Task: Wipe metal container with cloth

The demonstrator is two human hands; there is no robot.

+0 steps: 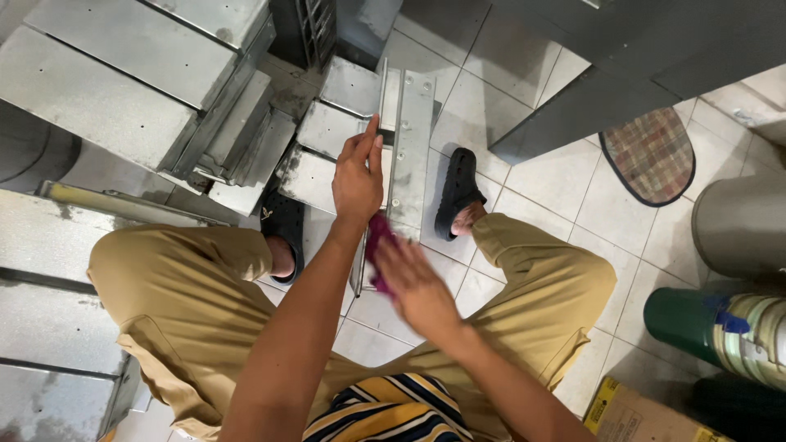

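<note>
I am squatting on the tiled floor [557, 188] with a long metal panel [409, 139] standing on edge between my feet. My left hand [357, 176] rests flat against the upper part of the panel, fingers straight and together, steadying it rather than gripping; nothing is closed inside it. My right hand [413, 282] is lower down, pressing a purple cloth [378, 237] against the panel's near end. The fingers are loosely curled over the cloth, and the hand is a bit blurred, so I cannot tell how tightly I have it.

As for progress, I judge the wiping to be somewhere in the middle. The cloth sits at the lower end of the panel, and the stretch above it, up by my left hand, looks dull grey with small spots, so that part seems left to do. More metal pieces [327, 131] lie flat on the floor just beyond the panel, and a stack of larger ones [123, 90] sits to my left; whether those are cleaned already I cannot tell. My black sandals [457, 192] flank the panel on either side.
</note>
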